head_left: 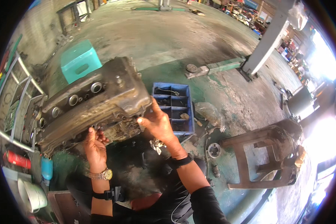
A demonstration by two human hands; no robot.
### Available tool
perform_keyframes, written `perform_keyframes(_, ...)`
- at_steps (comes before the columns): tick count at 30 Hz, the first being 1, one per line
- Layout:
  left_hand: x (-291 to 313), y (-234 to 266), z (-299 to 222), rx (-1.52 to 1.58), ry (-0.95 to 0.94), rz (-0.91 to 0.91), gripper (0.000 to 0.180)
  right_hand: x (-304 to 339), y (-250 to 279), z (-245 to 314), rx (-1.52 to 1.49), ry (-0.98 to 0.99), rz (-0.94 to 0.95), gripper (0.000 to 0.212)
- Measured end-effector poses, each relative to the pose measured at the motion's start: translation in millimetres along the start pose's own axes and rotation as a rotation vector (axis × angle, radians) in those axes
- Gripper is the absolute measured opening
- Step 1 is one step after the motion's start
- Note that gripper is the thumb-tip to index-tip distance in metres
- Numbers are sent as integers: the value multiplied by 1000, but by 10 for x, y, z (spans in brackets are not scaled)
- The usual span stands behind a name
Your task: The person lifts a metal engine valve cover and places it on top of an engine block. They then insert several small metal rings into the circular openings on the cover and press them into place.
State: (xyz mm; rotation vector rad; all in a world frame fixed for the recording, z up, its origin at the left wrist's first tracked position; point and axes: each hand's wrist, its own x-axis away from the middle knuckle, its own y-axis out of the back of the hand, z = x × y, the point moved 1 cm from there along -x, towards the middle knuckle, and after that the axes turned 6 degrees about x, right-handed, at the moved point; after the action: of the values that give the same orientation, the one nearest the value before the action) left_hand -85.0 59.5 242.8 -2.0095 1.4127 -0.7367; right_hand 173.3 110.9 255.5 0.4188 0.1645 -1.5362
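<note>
A brown, oil-stained car engine [100, 99] with a valve cover on top lies slantwise in front of me. Round plug holes line the cover. My right hand [159, 125] grips its right end, thumb on the near side and fingers round the corner, partly hidden. Against the engine's near lower side is my left hand [96, 145], thumb raised and fingers curled in. Whatever those fingers may hold is too small or hidden to make out. Just right of the engine a blue divided parts tray [192, 112] contains small parts.
Behind the engine stands a turquoise plastic stool [80, 61]; a dirty brown stool [265, 155] lies at right. A metal ring [214, 150] and a plastic bag [209, 112] are on the floor. At left are a red cylinder [18, 159] and a blue bottle [47, 168]. A lift post [267, 46] rises beyond.
</note>
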Motion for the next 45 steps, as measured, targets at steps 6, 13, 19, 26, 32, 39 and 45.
perform_keyframes(6, 24, -44, -83, -21, 30, 52, 23, -15, 239, 273, 0, -108, 1, 96)
perform_keyframes(13, 45, 8, -90, -75, 49, 32, 25, -35, 1201, 965, 307, -11, -48, 65)
perform_keyframes(19, 67, -67, -17, -73, 46, 63, 35, 113, 1903, 527, 470, -233, -119, 61)
perform_keyframes(26, 21, -62, -6, -195, -40, 90, 43, 721, 2146, -1144, 427, -569, -134, 43)
perform_keyframes(32, 21, -20, -25, -231, -140, 74, 37, 1116, 2041, -2318, 355, -741, -95, 43)
perform_keyframes(39, 74, -96, -13, -201, -124, 62, 50, 1433, 1760, -2906, 422, -787, -17, 48)
perform_keyframes(45, 109, -142, -4, -301, -162, 61, 49, 1840, 1613, -3061, 454, -905, -17, 52)
